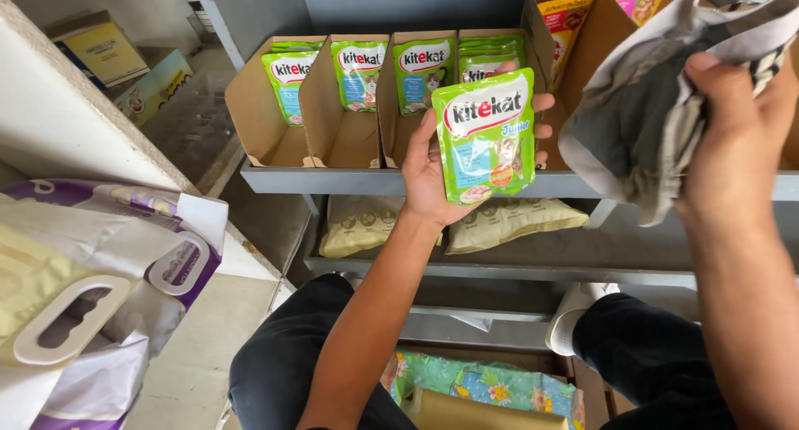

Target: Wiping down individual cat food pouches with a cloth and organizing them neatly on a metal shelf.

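Stocking step: left hand (pixel 433 176) gripping green pouch (pixel 485 137) above shelf (pixel 349 180) front edge; right hand (pixel 732 147) clutching grey cloth (pixel 632 114). Next probably needs slotting into a cardboard tray (pixel 345 134).

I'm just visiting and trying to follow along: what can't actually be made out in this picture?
- Right hand: its fingers are hidden inside the grey cloth, head view.
- Left hand: its palm is covered by the green pouch.
- Cardboard trays: walls hide how many pouches stand behind.
- Pale bags on the lower shelf: shaded, the shelf above cuts them off.
- Floral packet: cut by the bottom edge.
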